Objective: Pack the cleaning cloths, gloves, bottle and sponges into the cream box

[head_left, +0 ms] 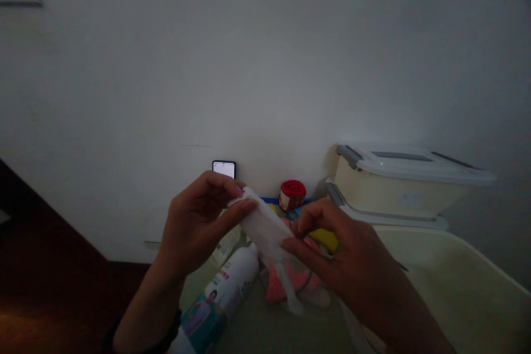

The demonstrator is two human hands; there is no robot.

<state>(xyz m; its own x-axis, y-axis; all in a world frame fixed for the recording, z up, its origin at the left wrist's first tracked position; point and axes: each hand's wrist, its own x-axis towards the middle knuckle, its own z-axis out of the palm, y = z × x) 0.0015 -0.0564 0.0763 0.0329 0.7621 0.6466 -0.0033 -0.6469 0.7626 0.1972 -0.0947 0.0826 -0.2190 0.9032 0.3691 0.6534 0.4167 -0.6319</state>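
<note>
Head view: left hand (194,224) and right hand (338,243) pinch a thin white plastic bag (265,232), fingers (236,215) closed; it looks partly folded, one tail (289,287) hanging loose.

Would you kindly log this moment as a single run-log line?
left hand: pinches thin white material | right hand: pinches same piece | nearby: bottle, red roll, lidded box | phone: screen lit
</note>
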